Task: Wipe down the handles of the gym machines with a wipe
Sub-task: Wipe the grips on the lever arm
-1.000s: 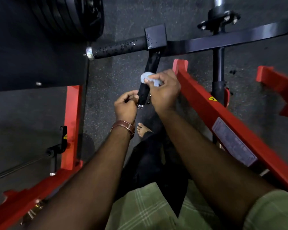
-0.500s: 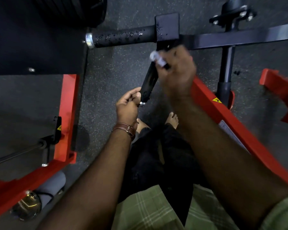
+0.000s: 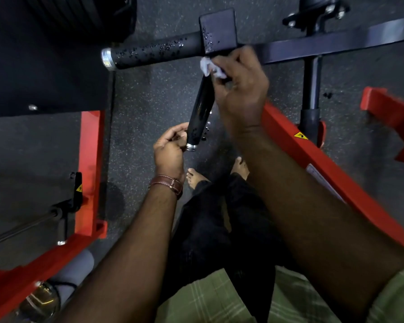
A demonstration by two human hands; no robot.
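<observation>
Hands work a black grip (image 3: pixel 201 110) on a gym machine: the right hand (image 3: pixel 239 89), which a second ago pinched the wipe (image 3: pixel 210 68) at mid-grip, has slid up and now clamps it around the grip's top, just below the square joint (image 3: pixel 218 31). The left hand (image 3: pixel 170 150) stays at the bottom, fingers curled on the grip near its silver cap (image 3: pixel 191 147), a brown strap (image 3: pixel 167 184) on the wrist. A second grip (image 3: pixel 154 53), beaded with droplets, juts left from the joint. Red frame rails (image 3: pixel 313 155) flank the person, whose bare feet (image 3: pixel 196 178) stand on dark speckled rubber floor (image 3: pixel 149 108). Weight plates (image 3: pixel 84 15) sit at upper left. View has tilted since, showing a grey roller pad (image 3: pixel 72 273) at lower left.
</observation>
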